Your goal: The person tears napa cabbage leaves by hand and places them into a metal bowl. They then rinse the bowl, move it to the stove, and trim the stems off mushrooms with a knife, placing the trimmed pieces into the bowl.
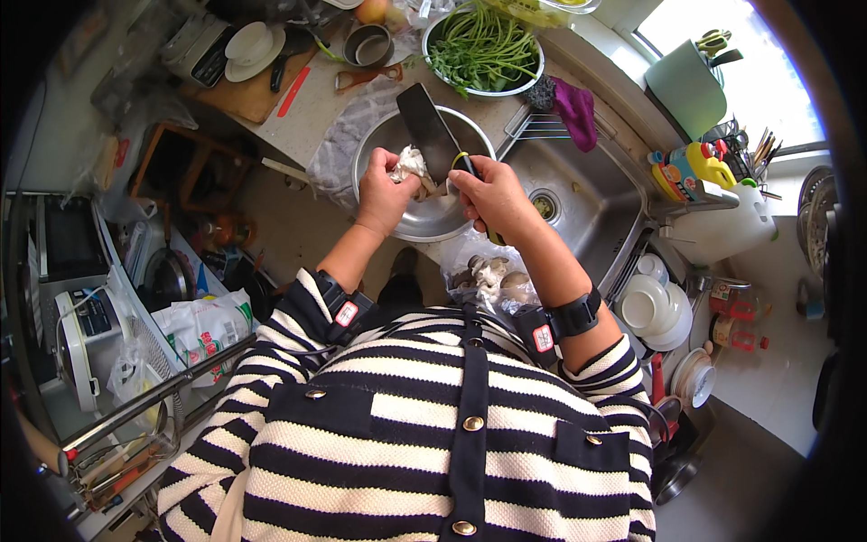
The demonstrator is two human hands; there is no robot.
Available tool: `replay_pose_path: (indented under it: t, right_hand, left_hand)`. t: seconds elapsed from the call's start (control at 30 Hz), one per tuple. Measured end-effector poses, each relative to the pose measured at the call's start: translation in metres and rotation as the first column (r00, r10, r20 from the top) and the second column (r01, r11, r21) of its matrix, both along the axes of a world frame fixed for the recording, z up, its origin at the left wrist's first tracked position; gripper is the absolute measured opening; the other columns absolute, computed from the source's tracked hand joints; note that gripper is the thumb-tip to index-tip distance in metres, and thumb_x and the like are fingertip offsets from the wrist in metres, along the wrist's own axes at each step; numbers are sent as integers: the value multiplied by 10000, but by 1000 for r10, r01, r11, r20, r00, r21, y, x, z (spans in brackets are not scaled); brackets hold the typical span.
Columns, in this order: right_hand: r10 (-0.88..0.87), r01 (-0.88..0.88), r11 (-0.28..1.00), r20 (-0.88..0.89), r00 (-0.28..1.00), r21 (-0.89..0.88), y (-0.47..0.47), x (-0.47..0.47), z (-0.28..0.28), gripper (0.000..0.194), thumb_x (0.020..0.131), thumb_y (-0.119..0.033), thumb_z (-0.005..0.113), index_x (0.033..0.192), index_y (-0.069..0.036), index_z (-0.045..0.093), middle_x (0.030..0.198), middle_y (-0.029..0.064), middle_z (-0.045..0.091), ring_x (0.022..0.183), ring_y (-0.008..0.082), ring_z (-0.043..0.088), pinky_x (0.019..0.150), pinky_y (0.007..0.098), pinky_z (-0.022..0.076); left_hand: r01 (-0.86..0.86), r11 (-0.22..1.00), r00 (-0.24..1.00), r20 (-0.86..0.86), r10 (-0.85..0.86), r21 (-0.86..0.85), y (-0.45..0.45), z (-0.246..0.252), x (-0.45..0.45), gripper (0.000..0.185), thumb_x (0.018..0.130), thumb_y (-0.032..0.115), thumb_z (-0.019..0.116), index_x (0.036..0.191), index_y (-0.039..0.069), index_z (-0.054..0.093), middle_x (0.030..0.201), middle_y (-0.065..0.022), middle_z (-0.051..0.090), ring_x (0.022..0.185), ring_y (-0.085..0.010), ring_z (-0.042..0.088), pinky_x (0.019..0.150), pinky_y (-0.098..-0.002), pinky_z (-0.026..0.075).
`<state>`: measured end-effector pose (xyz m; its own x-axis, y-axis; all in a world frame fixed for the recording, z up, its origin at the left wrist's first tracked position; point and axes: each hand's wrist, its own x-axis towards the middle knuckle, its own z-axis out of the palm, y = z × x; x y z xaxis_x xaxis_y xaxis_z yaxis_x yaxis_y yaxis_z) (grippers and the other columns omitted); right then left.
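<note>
Over a stainless steel bowl (420, 227), my left hand (386, 193) pinches a pale mushroom cluster (410, 164) between thumb and fingers. My right hand (493, 196) is closed round the dark handle of a broad-bladed kitchen knife (428, 125). The blade points up and left, right beside the mushroom, partly over the bowl; whether it touches the mushroom cannot be told. Close to my body, below the bowl, a clear plastic bag (467, 244) holds more mushrooms (493, 276).
A steel sink (596, 196) lies right of the bowl, with a wire rack (545, 127) and purple cloth (574, 114) at its far edge. Beyond the bowl stands a basin of leafy greens (484, 51). A cutting board (250, 98) is far left; stacked dishes (645, 303) are at right.
</note>
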<state>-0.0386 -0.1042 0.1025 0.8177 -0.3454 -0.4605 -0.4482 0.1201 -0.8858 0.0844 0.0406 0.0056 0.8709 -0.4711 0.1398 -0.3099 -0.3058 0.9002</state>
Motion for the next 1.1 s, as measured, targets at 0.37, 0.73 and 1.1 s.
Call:
replay_pose_path:
  t: [0.37,0.73,1.1]
  right_hand:
    - [52,-22,892,54,997,-452,21,-24,2,277,896,-199,629,1075,5,572,851,257,656,810,444,635,698,448,498]
    - [97,-31,755,64,993,-655,28,-9,-16,302,901,-197,625,1123,-12,537,831,278,642,829,475,611,691,480,496]
    - [73,-25,803,58,996,-596,26,-8,-29,285,897,-215,642,1053,15,576,825,252,646,774,404,641,689,418,494]
  left_hand:
    - [-130,985,903,-425,69,-117,-6,-16,9,373,697,178,762,930,7,525,841,-87,611,749,-160,579,671,-309,493]
    - [-133,991,974,-189,127,-21,-9,-11,-3,399,660,178,759,924,-12,528,825,-132,620,744,-231,590,700,-356,496]
    - [-120,977,955,-291,64,-179,-8,-18,-5,320,689,99,738,898,14,511,818,-88,610,742,-152,574,676,-306,491]
